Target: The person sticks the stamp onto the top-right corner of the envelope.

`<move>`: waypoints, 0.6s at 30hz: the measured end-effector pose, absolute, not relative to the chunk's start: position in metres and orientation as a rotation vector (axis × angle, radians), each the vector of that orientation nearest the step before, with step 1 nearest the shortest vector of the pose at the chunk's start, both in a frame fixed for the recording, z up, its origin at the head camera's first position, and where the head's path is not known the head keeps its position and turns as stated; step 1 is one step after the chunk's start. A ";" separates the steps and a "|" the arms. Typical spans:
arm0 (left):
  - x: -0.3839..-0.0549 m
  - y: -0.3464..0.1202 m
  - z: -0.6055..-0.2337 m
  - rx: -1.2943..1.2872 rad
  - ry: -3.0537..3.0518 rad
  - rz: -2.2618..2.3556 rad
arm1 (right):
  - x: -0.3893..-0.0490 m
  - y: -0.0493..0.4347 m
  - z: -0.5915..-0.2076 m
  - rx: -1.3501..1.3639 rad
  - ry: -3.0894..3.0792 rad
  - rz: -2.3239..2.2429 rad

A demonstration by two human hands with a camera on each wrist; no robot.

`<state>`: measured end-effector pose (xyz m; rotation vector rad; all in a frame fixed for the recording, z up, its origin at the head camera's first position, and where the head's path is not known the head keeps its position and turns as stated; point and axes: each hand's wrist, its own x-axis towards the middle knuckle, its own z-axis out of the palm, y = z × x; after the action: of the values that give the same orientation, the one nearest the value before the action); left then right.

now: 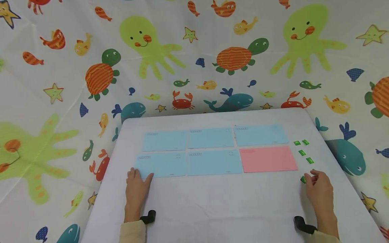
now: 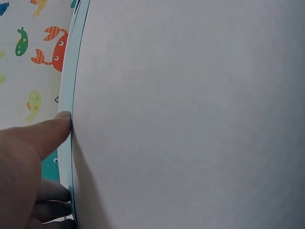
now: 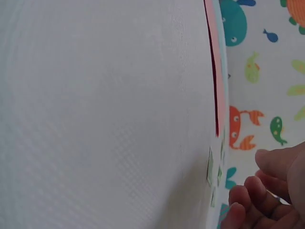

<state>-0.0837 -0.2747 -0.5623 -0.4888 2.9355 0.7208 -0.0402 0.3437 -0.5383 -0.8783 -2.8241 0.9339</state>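
Note:
Two rows of envelopes lie flat, with small boxes printed along their upper left. My left hand (image 1: 137,187) touches the lower left corner of the front-left blue envelope (image 1: 161,165), fingers extended and thumb (image 2: 59,126) spread. Another blue envelope (image 1: 214,162) and a pink envelope (image 1: 268,159) continue that row. My right hand (image 1: 319,185) hovers at the right with loosely bent fingers and nothing visible between them. Just left of its fingertips lies a small green stamp-like piece (image 1: 302,179), partly hidden in the head view. In the right wrist view that piece (image 3: 210,166) lies apart from the hand.
The back row holds three blue envelopes (image 1: 210,138). Several more green pieces (image 1: 302,153) lie right of the pink envelope. The white table (image 1: 212,209) ends on the right beside a cloth (image 1: 358,111) printed with sea animals, which also hangs behind.

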 end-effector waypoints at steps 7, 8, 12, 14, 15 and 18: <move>-0.085 -0.278 -0.563 -0.501 2.898 0.708 | -0.043 0.352 -0.542 -0.981 -2.809 0.960; -0.085 -0.279 -0.563 -0.502 2.896 0.708 | -0.043 0.353 -0.542 -0.993 -2.809 0.965; -0.086 -0.279 -0.564 -0.506 2.895 0.720 | -0.043 0.358 -0.546 -0.995 -2.831 0.970; -0.086 -0.278 -0.565 -0.504 2.897 0.725 | -0.041 0.359 -0.549 -0.975 -2.843 0.959; -0.086 -0.278 -0.565 -0.504 2.897 0.728 | -0.040 0.360 -0.550 -0.969 -2.852 0.957; -0.086 -0.277 -0.566 -0.498 2.894 0.738 | -0.039 0.363 -0.552 -0.972 -2.875 0.976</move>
<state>-0.0865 -0.2766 -0.5659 -0.4976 2.8938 0.7379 -0.0390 0.3627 -0.5517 -0.9723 -2.8746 0.9756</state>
